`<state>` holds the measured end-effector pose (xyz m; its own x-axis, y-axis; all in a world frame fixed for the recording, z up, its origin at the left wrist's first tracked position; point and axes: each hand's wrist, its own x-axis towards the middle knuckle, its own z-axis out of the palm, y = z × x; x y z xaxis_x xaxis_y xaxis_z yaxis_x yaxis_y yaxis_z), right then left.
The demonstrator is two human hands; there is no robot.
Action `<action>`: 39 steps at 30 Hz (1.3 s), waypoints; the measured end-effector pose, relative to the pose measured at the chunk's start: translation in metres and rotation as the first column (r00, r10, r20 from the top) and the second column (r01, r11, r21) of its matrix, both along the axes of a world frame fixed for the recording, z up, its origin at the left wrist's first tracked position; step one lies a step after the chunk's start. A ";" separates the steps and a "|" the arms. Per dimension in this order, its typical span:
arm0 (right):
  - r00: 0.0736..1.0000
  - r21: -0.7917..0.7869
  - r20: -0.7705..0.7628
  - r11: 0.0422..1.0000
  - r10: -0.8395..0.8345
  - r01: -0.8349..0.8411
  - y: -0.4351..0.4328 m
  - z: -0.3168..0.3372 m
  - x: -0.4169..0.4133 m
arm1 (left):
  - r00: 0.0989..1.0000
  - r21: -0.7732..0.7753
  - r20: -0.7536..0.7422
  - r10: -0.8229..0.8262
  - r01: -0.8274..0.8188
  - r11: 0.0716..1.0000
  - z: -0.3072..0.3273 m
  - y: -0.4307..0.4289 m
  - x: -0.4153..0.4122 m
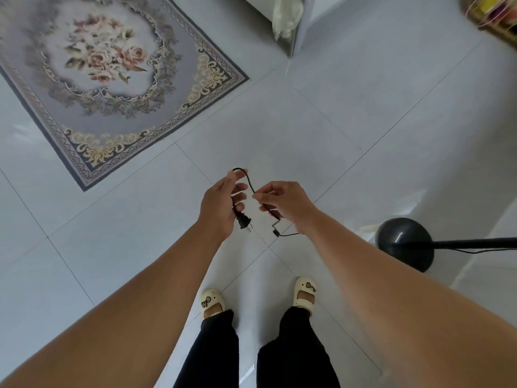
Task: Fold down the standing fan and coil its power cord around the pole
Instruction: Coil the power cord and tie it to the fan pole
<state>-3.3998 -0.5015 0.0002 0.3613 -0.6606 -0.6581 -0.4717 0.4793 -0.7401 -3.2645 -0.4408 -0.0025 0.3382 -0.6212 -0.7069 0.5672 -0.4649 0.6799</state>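
A thin black power cord [249,182] arches between my two hands above the tiled floor. My left hand [222,204] grips the cord just above its black two-pin plug [244,222], which hangs below the palm. My right hand [284,201] pinches the cord a little further along; from there it drops in a kink and runs right toward the fan. The fan's round dark base [402,242] stands on the floor at the right, with its black pole [475,243] leaving the frame at the right edge. The fan head is out of view.
A floral rug [112,88] lies at the far left. A white cabinet corner [291,32] with a pale bag stands at the top middle, and a yellowish basket [495,15] at the top right. My feet in cream slippers [212,303] stand below the hands.
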 end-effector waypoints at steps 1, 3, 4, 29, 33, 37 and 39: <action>1.000 -0.002 0.011 1.000 -0.017 0.017 0.000 0.014 -0.001 | 0.999 -0.012 0.016 -0.031 0.031 0.999 0.014 0.001 -0.001; 0.998 0.001 0.029 0.998 -0.057 0.057 0.003 0.038 -0.006 | 0.993 -0.037 0.054 -0.106 0.108 0.994 0.038 0.005 -0.003; 0.997 0.003 0.036 0.997 -0.073 0.073 0.004 0.047 -0.009 | 0.989 -0.047 0.068 -0.134 0.137 0.989 0.048 0.007 -0.005; 0.980 -0.199 0.017 0.961 0.199 -0.192 0.029 0.216 -0.025 | 0.979 -0.334 0.193 -0.066 0.129 0.934 0.234 0.017 -0.010; 0.981 -0.265 -0.007 0.946 0.193 -0.188 0.027 0.226 -0.028 | 0.980 -0.398 0.187 -0.064 0.135 0.907 0.253 0.011 -0.003; 0.978 -0.336 -0.046 0.919 0.204 -0.207 0.021 0.238 -0.031 | 0.982 -0.416 0.175 -0.071 0.139 0.899 0.270 0.006 -0.002; 0.967 -0.359 -0.097 0.898 0.236 -0.255 0.018 0.241 -0.034 | 0.989 -0.424 0.128 -0.070 0.118 0.898 0.277 0.005 -0.002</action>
<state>-3.4337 -0.4833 0.2411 0.5165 -0.7523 -0.4090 -0.5799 0.0442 -0.8135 -3.2661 -0.4355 0.2748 0.3209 -0.8889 -0.3269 0.4485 -0.1614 0.8791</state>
